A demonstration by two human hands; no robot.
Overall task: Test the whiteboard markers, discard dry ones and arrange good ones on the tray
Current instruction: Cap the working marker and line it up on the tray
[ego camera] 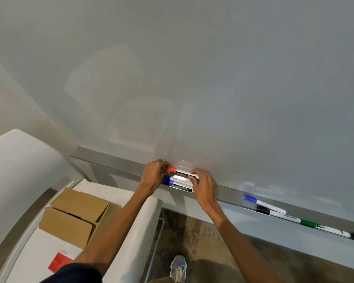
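Both hands on the red marker [180,171], held level just above the tray [229,194] at the foot of the whiteboard [213,78]. On my left hand [154,174] the fingers are curled round the red cap end; my right hand [205,187] pinches the barrel's far end with its fingertips. My read: the cap is coming off or going on, can't tell which. I'd move it straight along the barrel, no sideways twist, barrel steady and clear of the blue markers [170,180] lying in the tray right beneath. Well to the right the tray also holds a blue marker [262,203], a black marker [274,213] and a green marker [319,226]. The cardboard box [74,217] on the left is open, inside dark, contents not visible.
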